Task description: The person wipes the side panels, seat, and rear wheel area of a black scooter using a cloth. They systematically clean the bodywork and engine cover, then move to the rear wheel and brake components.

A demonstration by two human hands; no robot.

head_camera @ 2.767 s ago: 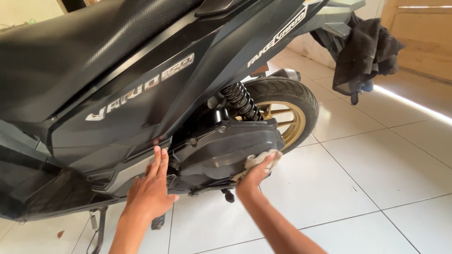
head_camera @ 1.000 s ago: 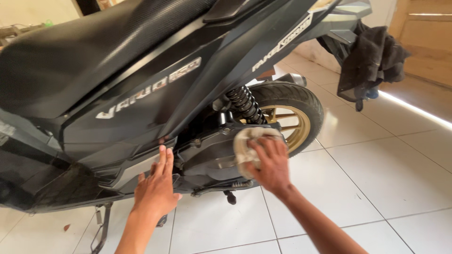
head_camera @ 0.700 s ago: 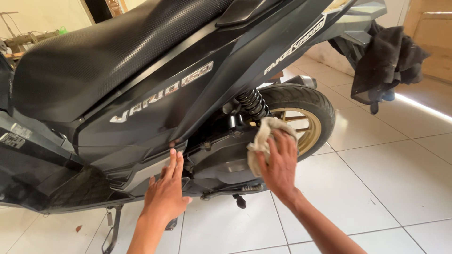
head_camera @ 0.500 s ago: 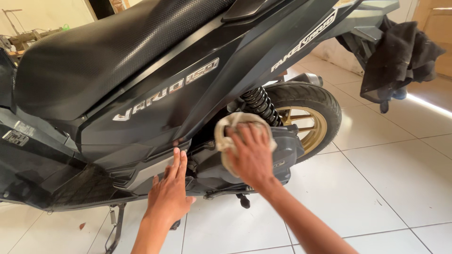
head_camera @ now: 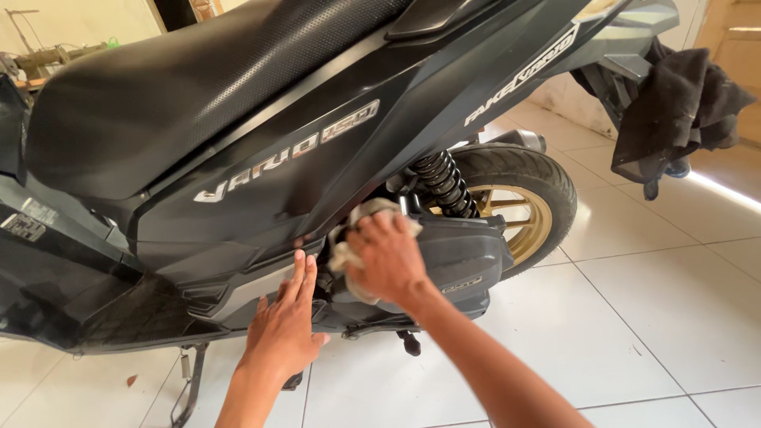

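Fingers (head_camera: 379,235) of the right hand (head_camera: 386,259) clench a pale rag (head_camera: 346,255), pressing it on the black engine cover (head_camera: 462,255), which runs on to their right toward the rear wheel (head_camera: 519,202). Left hand (head_camera: 284,329) lies flat and released, fingertips touching the scooter panel (head_camera: 238,208) just left of the rag, a spring (head_camera: 441,182) above-right

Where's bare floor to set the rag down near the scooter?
Bare white tiles lie right of the engine cover, below the rear wheel. Tight: the left hand and the right hand with the rag crowd the cover's front; kickstand at lower left.
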